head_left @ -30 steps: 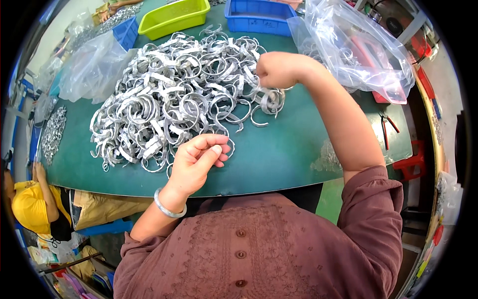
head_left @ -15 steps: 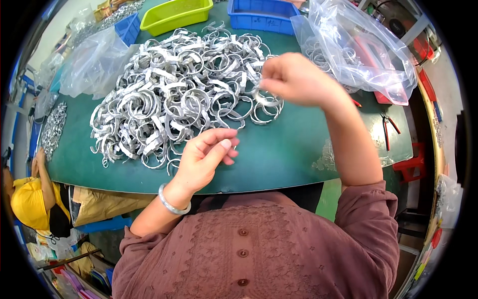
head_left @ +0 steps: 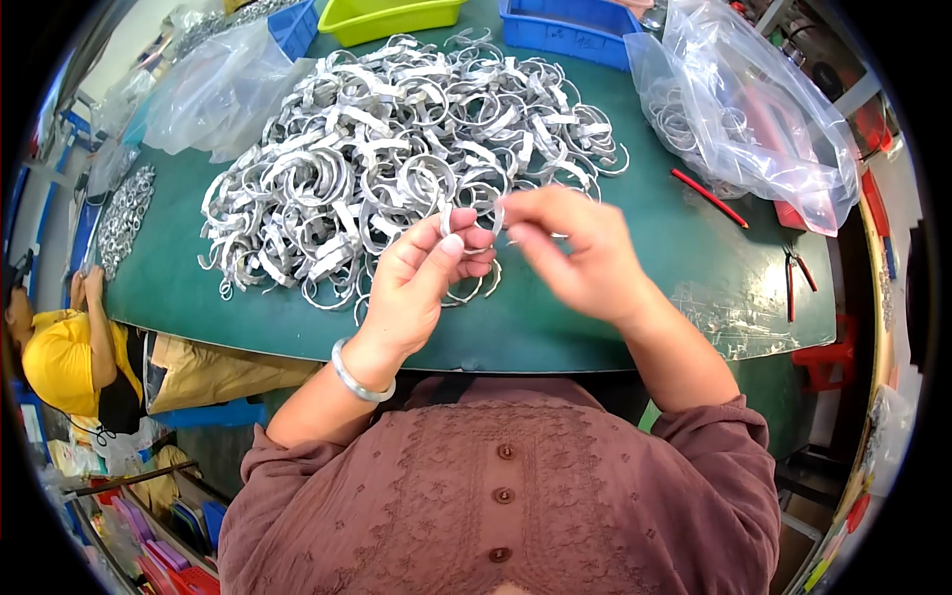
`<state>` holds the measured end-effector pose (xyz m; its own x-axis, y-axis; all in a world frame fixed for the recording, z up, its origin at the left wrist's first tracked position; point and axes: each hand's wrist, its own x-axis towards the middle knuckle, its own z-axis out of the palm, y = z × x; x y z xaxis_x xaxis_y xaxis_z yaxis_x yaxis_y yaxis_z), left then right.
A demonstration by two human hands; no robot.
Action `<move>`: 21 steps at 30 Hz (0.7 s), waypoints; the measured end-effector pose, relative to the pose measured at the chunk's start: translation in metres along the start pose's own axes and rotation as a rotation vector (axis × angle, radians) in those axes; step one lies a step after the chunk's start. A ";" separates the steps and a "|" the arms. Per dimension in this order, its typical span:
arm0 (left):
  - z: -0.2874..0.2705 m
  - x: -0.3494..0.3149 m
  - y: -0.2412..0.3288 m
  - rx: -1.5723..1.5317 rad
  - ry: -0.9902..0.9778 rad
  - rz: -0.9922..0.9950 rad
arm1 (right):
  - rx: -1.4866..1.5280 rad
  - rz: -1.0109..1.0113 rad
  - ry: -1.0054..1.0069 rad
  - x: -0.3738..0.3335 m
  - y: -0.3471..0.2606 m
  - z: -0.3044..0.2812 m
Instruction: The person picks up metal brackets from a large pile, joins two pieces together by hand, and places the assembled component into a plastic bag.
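Observation:
A heap of silver-grey open metal rings, shaped like thin bangles, is spread over the green table. At the heap's near edge, my left hand is closed, thumb against fingers, on one silver-grey ring. Part of that ring is hidden by the fingers. My right hand is beside it, index fingertip and thumb at the ring's right side; blur hides how firmly they hold it. A pale bangle circles my left wrist.
Green table underneath. Yellow-green tray and blue tray stand behind the heap. Clear plastic bags lie left; another bag with rings lies right, near a red pen and pliers. A person in yellow sits left.
My right hand has come down and left from over the heap's right edge to my left hand. A ring now shows between the hands. The whole view has shifted slightly.

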<state>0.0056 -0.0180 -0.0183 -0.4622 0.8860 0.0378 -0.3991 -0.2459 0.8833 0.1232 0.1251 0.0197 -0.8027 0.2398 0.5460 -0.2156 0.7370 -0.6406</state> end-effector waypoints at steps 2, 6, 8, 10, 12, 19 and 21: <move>-0.001 -0.001 0.001 -0.049 -0.067 0.027 | 0.158 0.177 0.165 -0.003 0.019 -0.002; -0.002 0.000 0.001 -0.075 -0.118 -0.013 | 0.560 0.477 0.026 -0.005 0.026 -0.007; -0.003 0.001 0.002 -0.100 -0.135 -0.039 | 0.713 0.580 -0.055 -0.005 0.025 -0.008; -0.002 0.003 0.002 -0.124 -0.151 -0.064 | 0.834 0.605 -0.057 -0.006 0.024 -0.008; -0.001 0.004 0.002 -0.134 -0.095 -0.084 | 0.861 0.621 -0.045 -0.008 0.027 -0.007; -0.001 0.004 0.000 -0.077 0.028 -0.101 | 0.974 0.654 0.003 -0.010 0.027 -0.006; 0.000 0.005 -0.001 -0.039 0.032 -0.070 | 0.966 0.649 0.004 -0.010 0.027 -0.006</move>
<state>0.0035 -0.0137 -0.0187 -0.4570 0.8886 -0.0385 -0.4616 -0.1999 0.8643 0.1284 0.1460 0.0004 -0.9162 0.3991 -0.0354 -0.0999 -0.3132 -0.9444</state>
